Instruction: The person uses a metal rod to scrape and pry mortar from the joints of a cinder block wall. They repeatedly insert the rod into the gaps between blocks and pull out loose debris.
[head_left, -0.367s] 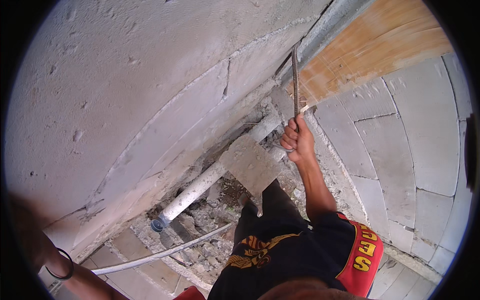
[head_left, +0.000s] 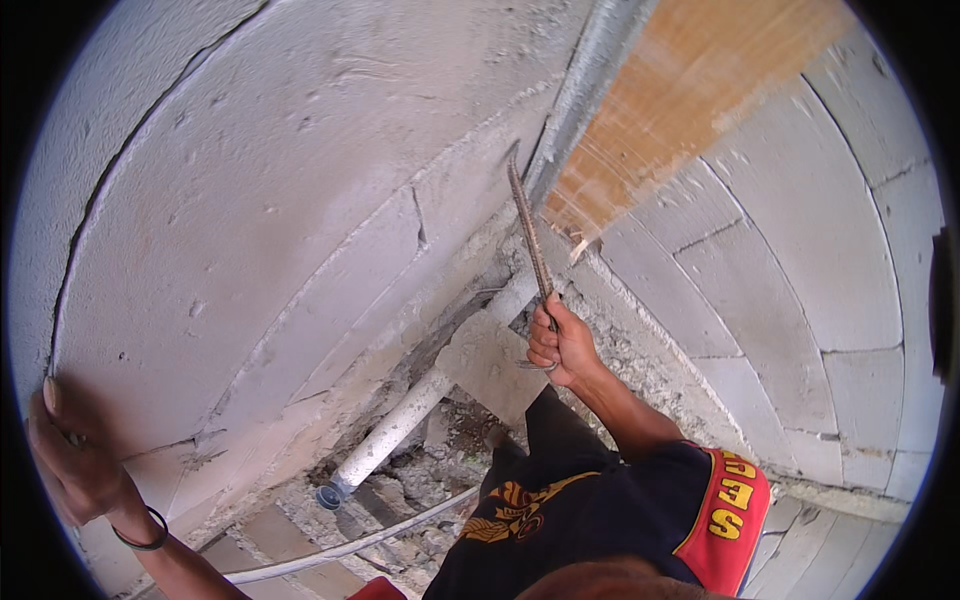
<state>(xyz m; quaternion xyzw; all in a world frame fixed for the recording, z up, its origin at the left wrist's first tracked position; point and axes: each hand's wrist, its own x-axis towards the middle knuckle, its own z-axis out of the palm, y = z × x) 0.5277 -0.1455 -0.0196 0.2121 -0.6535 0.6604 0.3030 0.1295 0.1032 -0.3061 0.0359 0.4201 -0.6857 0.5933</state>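
Note:
My right hand (head_left: 563, 342) is closed around a ribbed steel bar (head_left: 528, 220). The bar points up and away, its hooked tip close to the wall beside the metal post; a thin bent end shows below the fist. Over at the far left, my left hand (head_left: 75, 460) rests against the large grey block wall (head_left: 250, 250), fingers stretched out and nothing seen in them. A dark band circles that wrist.
A white pipe (head_left: 405, 420) with a dark end (head_left: 328, 496) runs through rubble (head_left: 440, 455) along the wall's foot, under a flat slab (head_left: 492, 368). A pale hose (head_left: 370, 540) crosses below. A wooden board (head_left: 700, 90) and metal post (head_left: 590, 90) adjoin a block wall (head_left: 840, 230).
The view has shifted. My right hand and the bar are lower and further left in the picture, the bar's tip now tilted left. My left hand has come into view against the wall.

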